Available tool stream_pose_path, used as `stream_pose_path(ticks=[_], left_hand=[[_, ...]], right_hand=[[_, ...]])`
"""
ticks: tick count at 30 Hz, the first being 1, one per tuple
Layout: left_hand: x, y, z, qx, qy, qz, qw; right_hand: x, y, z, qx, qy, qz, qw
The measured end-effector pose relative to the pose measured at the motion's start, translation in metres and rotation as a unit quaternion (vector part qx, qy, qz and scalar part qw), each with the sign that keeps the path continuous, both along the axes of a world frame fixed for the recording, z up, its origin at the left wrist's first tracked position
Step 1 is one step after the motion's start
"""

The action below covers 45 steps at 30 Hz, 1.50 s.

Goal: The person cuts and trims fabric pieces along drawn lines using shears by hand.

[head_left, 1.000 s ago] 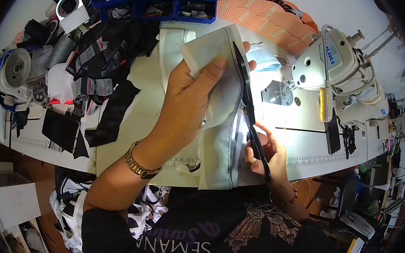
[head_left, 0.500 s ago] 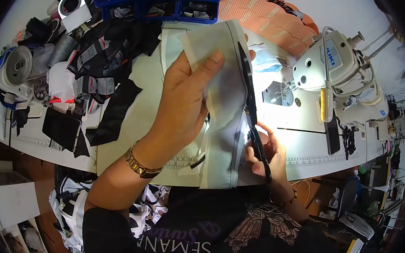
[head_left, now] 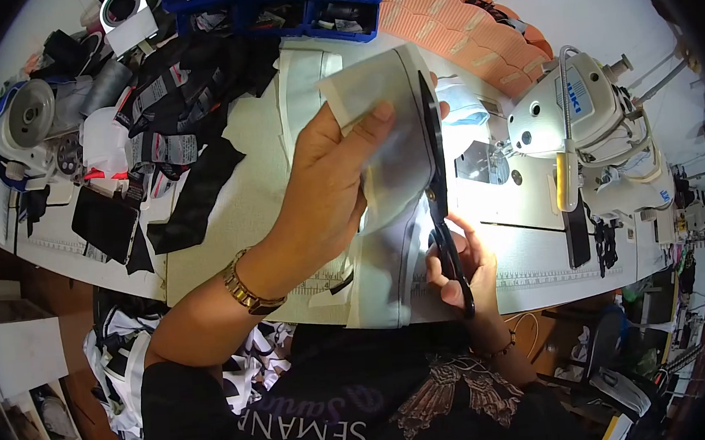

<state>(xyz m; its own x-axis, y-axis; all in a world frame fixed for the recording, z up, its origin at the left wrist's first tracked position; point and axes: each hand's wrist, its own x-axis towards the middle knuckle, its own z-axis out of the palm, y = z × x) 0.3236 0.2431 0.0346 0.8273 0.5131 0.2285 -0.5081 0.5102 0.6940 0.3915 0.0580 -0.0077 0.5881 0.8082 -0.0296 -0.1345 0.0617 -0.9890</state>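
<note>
A pale grey-green fabric strip (head_left: 393,162) is pinched between the thumb and fingers of my left hand (head_left: 331,167), its upper part raised and bent over the lower length. Dark stitching runs along the strip near its right side. My right hand (head_left: 467,268) grips black-handled scissors (head_left: 447,245), with fingers through the handles. The long dark blades point away from me and lie along the fabric's right edge. Whether the blades are fully together is hard to make out. Fingertips of my left hand show behind the strip's far right edge.
A white JUKI sewing machine (head_left: 565,109) stands at right, its lamp lighting the table. Black labelled fabric pieces (head_left: 182,92) lie at left beside a dark phone-like device (head_left: 106,225). Blue bins (head_left: 276,17) and orange ridged holders (head_left: 462,30) line the back. Another pale strip (head_left: 299,90) lies behind.
My left hand has shifted slightly down and right, and the strip's top has dropped with more of a bend. The scissors have tilted slightly and stay at the fabric's right edge.
</note>
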Motion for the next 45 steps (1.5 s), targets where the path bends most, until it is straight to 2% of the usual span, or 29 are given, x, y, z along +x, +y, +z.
stream_pose_path(ticks=[6, 15, 20, 26, 29, 35, 45], left_hand=[[0.001, -0.002, -0.005, 0.007, 0.008, -0.007, 1.0], [-0.004, 0.006, 0.006, -0.009, -0.008, -0.002, 1.0], [-0.002, 0.001, 0.0, -0.014, 0.006, 0.0, 1.0], [-0.005, 0.006, 0.009, -0.03, -0.021, -0.023, 0.999], [-0.004, 0.009, 0.01, -0.018, -0.042, 0.0, 0.999], [-0.005, 0.002, 0.003, -0.029, 0.003, -0.017, 0.999], [-0.006, 0.008, 0.015, -0.037, -0.065, 0.002, 0.997]], right_hand=[[0.0, 0.0, 0.002, -0.004, 0.062, 0.001, 0.998], [-0.002, 0.002, 0.002, 0.013, 0.016, 0.012, 1.0], [-0.003, 0.002, 0.004, -0.009, 0.03, 0.001, 1.0], [-0.005, 0.004, 0.006, -0.02, 0.039, -0.003, 0.999], [-0.004, 0.003, 0.004, -0.005, 0.043, 0.004, 0.999], [-0.004, 0.003, 0.004, 0.017, 0.059, 0.002, 0.998], [-0.001, 0.001, 0.0, 0.016, 0.008, 0.053, 0.998]])
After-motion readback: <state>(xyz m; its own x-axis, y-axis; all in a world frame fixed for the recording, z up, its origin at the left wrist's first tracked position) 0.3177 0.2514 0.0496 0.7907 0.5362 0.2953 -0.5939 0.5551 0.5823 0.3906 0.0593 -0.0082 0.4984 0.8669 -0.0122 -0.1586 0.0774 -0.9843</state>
